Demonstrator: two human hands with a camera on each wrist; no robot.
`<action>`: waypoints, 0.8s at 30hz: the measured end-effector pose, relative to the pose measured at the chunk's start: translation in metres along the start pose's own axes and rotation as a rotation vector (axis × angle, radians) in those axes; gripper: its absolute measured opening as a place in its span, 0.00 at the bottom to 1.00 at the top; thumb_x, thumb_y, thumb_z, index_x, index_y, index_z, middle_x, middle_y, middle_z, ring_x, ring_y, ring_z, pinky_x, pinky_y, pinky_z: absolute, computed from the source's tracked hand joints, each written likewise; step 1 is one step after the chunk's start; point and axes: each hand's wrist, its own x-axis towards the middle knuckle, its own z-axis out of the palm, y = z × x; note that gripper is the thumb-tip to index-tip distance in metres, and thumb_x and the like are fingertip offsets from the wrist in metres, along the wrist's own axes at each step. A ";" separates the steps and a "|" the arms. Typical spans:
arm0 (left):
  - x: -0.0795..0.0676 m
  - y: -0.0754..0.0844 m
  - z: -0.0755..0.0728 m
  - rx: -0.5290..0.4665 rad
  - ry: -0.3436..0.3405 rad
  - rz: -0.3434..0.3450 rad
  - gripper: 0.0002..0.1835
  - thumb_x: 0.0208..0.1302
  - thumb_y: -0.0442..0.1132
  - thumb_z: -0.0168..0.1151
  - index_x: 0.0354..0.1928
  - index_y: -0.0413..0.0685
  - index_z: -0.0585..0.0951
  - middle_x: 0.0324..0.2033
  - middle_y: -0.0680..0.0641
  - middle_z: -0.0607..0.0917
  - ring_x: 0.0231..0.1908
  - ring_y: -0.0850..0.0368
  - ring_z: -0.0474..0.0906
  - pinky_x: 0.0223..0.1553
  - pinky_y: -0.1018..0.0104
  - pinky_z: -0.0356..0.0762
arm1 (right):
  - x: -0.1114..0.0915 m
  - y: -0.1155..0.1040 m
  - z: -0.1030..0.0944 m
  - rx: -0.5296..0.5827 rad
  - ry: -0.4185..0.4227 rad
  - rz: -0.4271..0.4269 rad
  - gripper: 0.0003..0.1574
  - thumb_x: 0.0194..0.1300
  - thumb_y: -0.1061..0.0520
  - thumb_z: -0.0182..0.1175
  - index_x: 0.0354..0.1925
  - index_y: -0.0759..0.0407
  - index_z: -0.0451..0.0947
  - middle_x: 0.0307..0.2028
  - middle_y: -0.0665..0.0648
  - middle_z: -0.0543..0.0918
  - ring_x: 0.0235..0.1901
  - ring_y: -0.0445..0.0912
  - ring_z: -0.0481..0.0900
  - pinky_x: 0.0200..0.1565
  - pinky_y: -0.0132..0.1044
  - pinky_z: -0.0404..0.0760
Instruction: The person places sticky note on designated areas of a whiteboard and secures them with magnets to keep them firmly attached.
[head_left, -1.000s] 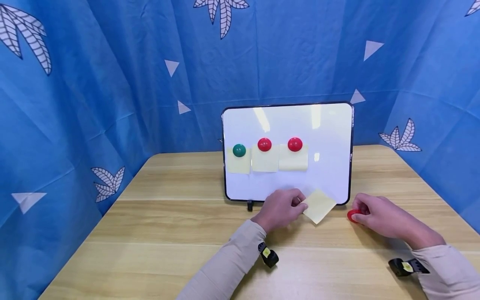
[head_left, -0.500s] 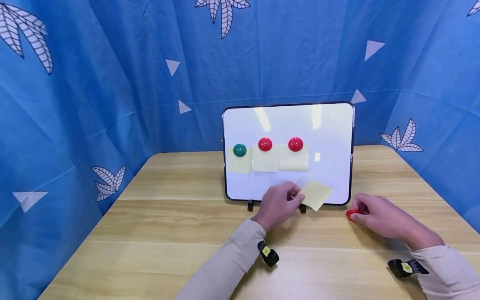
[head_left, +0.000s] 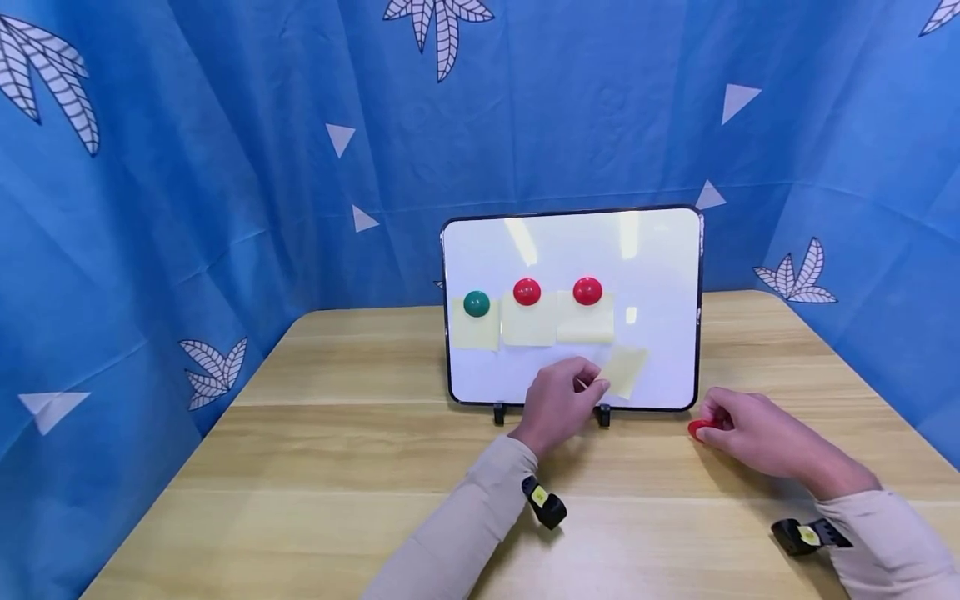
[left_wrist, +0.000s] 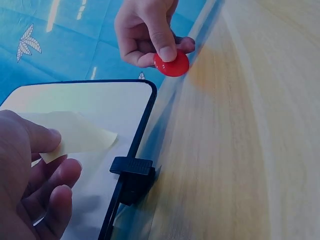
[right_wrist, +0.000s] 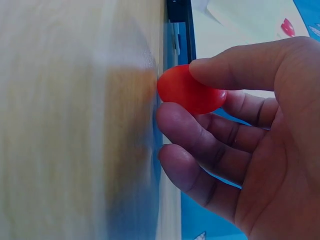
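My left hand (head_left: 558, 400) pinches a pale yellow sticky note (head_left: 626, 369) by one corner between thumb and finger. The note overlaps the lower right part of a black-framed whiteboard (head_left: 660, 250) in the head view. In the left wrist view the sticky note (left_wrist: 82, 132) spreads out from the thumb, its far edge curling. To the right of the board, my right hand (head_left: 757, 429) holds a round red magnet (right_wrist: 187, 92) between thumb and fingers, low over the table. Three more notes hang on the board under a green magnet (head_left: 476, 303) and two red magnets (head_left: 527, 292).
Small black feet (head_left: 499, 414) prop the whiteboard upright on the wooden table (head_left: 322, 467). A blue curtain (head_left: 600, 100) with white leaves and triangles hangs behind and at both sides. Each wrist wears a black strap-on camera (head_left: 546, 504).
My left hand has raised the sticky note up and slightly left, from below the board's lower edge to in front of its face. The right hand stays nearly still with the red magnet.
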 end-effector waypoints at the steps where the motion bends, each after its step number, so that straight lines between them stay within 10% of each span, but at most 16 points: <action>1: 0.001 0.000 0.000 -0.017 -0.004 -0.009 0.03 0.67 0.41 0.67 0.37 0.51 0.85 0.28 0.61 0.82 0.30 0.70 0.75 0.35 0.75 0.74 | 0.000 0.000 0.000 0.000 0.002 -0.002 0.12 0.66 0.58 0.66 0.33 0.55 0.70 0.26 0.50 0.73 0.26 0.45 0.69 0.27 0.35 0.67; 10: 0.008 0.004 0.003 -0.271 -0.028 -0.078 0.03 0.68 0.40 0.67 0.37 0.50 0.83 0.26 0.58 0.82 0.25 0.65 0.79 0.32 0.71 0.78 | 0.001 0.000 0.002 -0.005 0.008 0.002 0.11 0.67 0.58 0.65 0.33 0.54 0.70 0.27 0.50 0.73 0.26 0.45 0.69 0.27 0.35 0.67; 24: 0.026 0.010 0.005 -0.393 0.109 -0.145 0.06 0.65 0.41 0.70 0.39 0.48 0.85 0.28 0.56 0.83 0.22 0.60 0.82 0.28 0.69 0.77 | 0.003 0.000 0.003 -0.005 0.008 0.019 0.08 0.68 0.57 0.65 0.36 0.54 0.73 0.29 0.50 0.76 0.29 0.46 0.71 0.29 0.36 0.68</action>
